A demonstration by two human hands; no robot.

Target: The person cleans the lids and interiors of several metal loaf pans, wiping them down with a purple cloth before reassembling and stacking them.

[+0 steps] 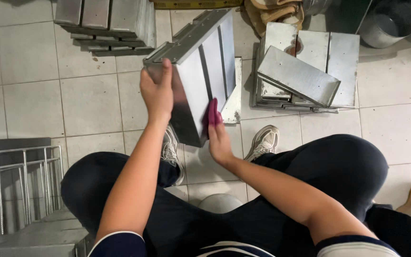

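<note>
Knees in dark trousers (338, 176) fill the near edge, spread either side of a pale round stool top (220, 202); person seated, looking straight down at white floor tiles (29, 57).

Landmark: the metal box (200, 71), a long rectangular sheet-metal piece held off the floor, just beyond the two grey sneakers (262, 141).

- Long axis of box: runs from its near lower corner, above the sneakers, up and away toward the far right. Near end low, far end raised and flanged.
- Left hand (157, 90): clamped on the box's left edge, thumb laid up along the upper face, fingers wrapped behind and out of sight. Grasping, carrying the weight as far as I can judge.
- Right hand (217, 138): on the box's right side near its lower end, palm toward the panel, pressing a magenta cloth (212, 112) flat against the ribbed face. Fingers extended, not curled around anything but the cloth.
- Both hands sit at the near half of the box; the far half is unsupported. The unwiped length of the face lies up and away from the right hand, along the long axis.

Around the box:
- Right of it, on the floor: a stack of similar metal trays (310, 71), one lying askew on top.
- Beyond it to the left: another stack of metal boxes (105, 24).
- Far right: a round metal tub (391, 24).
- Near left, well apart: a wire rack (20, 185) over flat metal pieces.
</note>
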